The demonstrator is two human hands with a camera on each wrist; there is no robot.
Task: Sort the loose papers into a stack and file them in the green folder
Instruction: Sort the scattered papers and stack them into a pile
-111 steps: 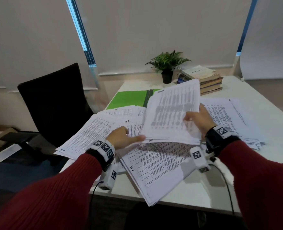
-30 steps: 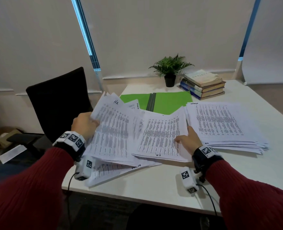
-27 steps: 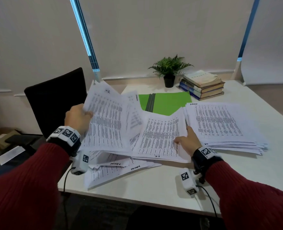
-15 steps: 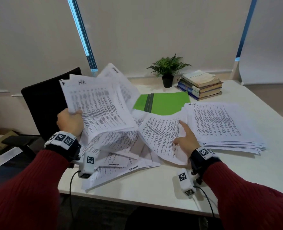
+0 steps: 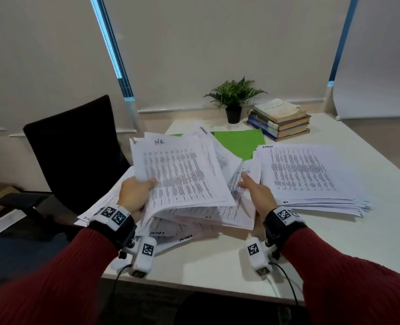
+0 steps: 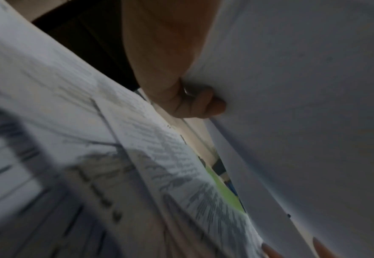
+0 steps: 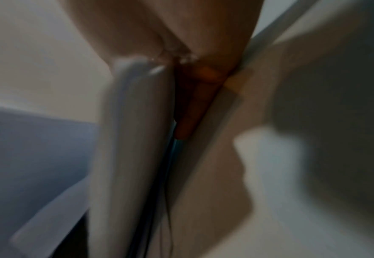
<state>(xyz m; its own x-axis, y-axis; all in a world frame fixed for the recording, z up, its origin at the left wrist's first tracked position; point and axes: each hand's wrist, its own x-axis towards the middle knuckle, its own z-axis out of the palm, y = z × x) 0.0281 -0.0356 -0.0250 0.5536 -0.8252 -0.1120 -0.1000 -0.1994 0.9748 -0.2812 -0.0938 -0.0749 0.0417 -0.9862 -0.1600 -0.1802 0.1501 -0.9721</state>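
Observation:
My left hand (image 5: 138, 195) grips a thick bundle of printed papers (image 5: 182, 174) marked "HR", held tilted above more loose sheets (image 5: 170, 238) near the table's front. In the left wrist view its fingers (image 6: 194, 104) curl under the bundle. My right hand (image 5: 257, 195) lies with straight fingers against the bundle's right edge; the blurred right wrist view shows straight fingers (image 7: 194, 104) beside a paper edge. To the right lies a squared stack of papers (image 5: 311, 174). The green folder (image 5: 238, 141) lies open behind, partly covered by sheets; a sliver of the green folder (image 6: 223, 193) also shows between papers.
A potted plant (image 5: 234, 102) and a pile of books (image 5: 278, 118) stand at the back of the white table (image 5: 217, 261). A black chair (image 5: 77, 148) stands close to the table's left side. Bare tabletop shows at the front and far right.
My left hand lifted a bundle from the left, raised it high, then brought it down and rightward over the middle sheets. My right hand shifted from lying on those sheets to their right edge.

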